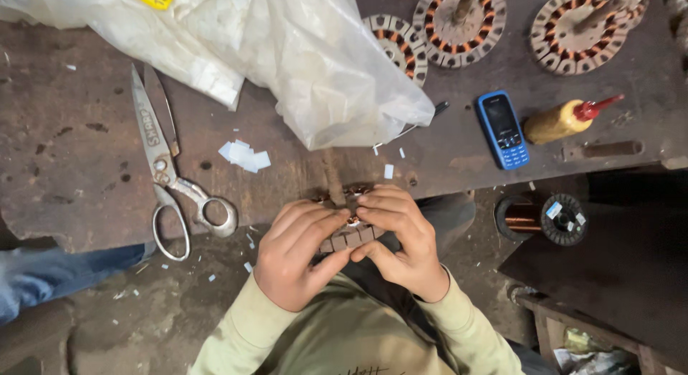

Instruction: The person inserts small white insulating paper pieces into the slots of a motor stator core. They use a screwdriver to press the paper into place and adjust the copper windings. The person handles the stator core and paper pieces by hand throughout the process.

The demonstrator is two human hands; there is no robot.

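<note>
Both hands are wrapped tight around a small round stator core (349, 232), right at the near edge of the rusty workbench (64, 181). The left hand (295, 257) cups it from one side, fingers curled over the top; the right hand (401, 242) clamps the other side, thumb tucked beneath. What shows between the fingers: a ring of blocky grey-brown metal teeth along the lower rim, copper-coloured windings behind them, a pale centre. Most of it is hidden. Big steel scissors (168, 167) lie to the left, white paper scraps (244, 155) beside a plastic bag (315, 67), a blue phone (503, 129) off right.
</note>
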